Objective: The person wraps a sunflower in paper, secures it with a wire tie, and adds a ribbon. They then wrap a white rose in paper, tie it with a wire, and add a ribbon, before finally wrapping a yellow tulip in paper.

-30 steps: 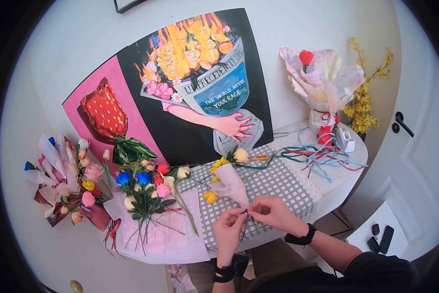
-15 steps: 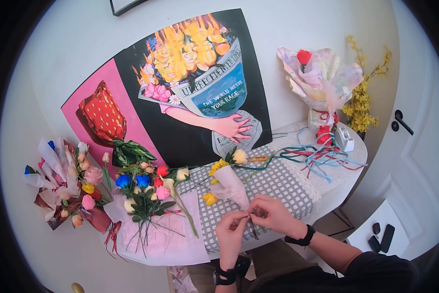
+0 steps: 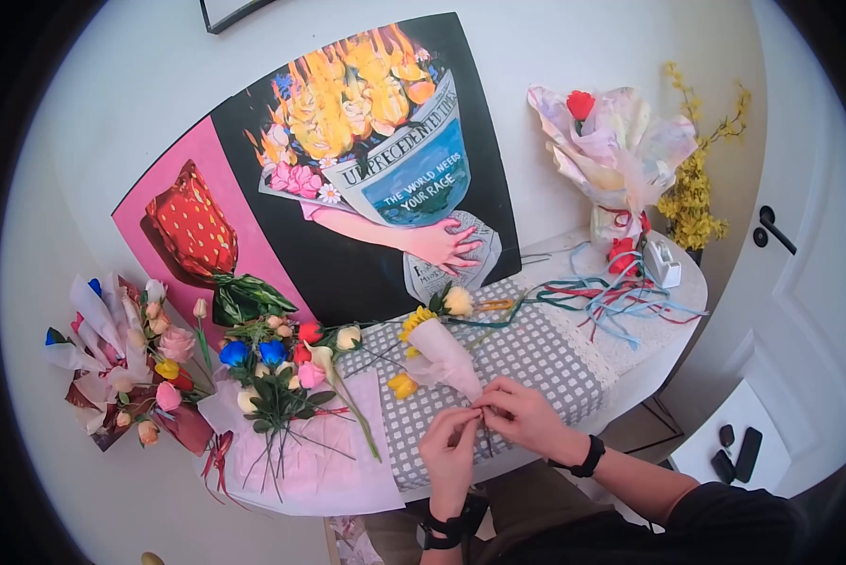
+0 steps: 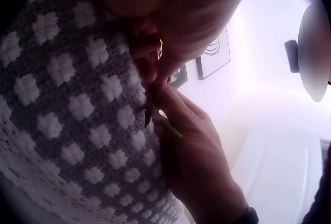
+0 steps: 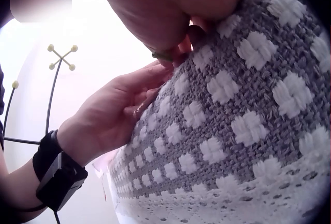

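Note:
A small bouquet in a pale pink wrap (image 3: 444, 361) lies on the checked cloth, yellow flowers (image 3: 414, 325) at its far end. At its narrow near end, my left hand (image 3: 449, 454) and right hand (image 3: 528, 416) meet at the fingertips. Both pinch a thin dark ribbon there; its end (image 4: 148, 114) pokes down between the hands in the left wrist view. A cut green stem (image 4: 173, 129) sticks out beside the right hand's fingers. The knot area is hidden behind the fingertips.
Loose artificial flowers (image 3: 286, 386) lie on pink paper at the left, by a wrapped bouquet (image 3: 126, 367). Blue and red ribbons (image 3: 597, 301), a tape dispenser (image 3: 663, 265) and another wrapped bouquet (image 3: 616, 151) occupy the right end. Painted boards (image 3: 376, 179) lean on the wall.
My left hand has shifted slightly right and its fingertips have closed in against the right hand's. The dark ribbon's dangling end shows less than half a second ago. The bouquet stays in place.

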Action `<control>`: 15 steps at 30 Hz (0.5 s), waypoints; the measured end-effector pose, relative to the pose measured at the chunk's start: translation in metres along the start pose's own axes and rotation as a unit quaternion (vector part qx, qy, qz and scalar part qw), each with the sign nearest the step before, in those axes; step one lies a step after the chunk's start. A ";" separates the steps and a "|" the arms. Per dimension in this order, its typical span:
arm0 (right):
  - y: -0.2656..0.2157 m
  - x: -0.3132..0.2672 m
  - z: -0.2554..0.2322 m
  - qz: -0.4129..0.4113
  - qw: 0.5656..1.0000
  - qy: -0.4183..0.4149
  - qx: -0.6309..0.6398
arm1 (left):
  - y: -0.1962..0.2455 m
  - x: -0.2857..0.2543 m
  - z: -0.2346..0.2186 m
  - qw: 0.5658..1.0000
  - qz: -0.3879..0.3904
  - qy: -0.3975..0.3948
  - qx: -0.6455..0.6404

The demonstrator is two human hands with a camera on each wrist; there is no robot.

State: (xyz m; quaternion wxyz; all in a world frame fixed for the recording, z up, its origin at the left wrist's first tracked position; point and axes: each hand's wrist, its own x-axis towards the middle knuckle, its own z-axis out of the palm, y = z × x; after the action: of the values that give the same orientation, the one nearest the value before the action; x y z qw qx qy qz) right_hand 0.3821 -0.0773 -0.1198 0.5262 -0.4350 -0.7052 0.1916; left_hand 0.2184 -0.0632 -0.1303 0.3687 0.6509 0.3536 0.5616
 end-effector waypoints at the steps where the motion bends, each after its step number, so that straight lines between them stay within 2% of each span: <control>1: 0.000 0.001 -0.001 0.000 1.000 0.000 0.000 | -0.001 0.000 0.000 1.000 -0.009 0.000 -0.006; 10: 0.008 0.007 -0.006 0.009 0.999 -0.017 0.031 | -0.004 0.004 -0.002 1.000 0.020 0.008 0.010; 12: 0.011 0.006 -0.006 0.063 0.994 -0.047 0.081 | -0.010 0.003 -0.002 1.000 0.018 0.006 0.005; 14: 0.008 0.006 -0.008 0.092 0.986 -0.053 0.125 | -0.016 0.002 -0.002 0.995 -0.027 0.005 -0.091; 15: 0.006 0.007 -0.009 0.120 0.976 -0.060 0.169 | -0.016 0.002 -0.003 0.995 -0.027 0.005 -0.091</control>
State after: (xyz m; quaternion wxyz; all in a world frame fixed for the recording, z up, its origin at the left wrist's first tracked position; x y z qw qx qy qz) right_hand 0.3921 -0.0700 -0.1173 0.5218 -0.4090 -0.6353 0.3960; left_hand 0.2147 -0.0538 -0.1429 0.4397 0.6023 0.3202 0.5843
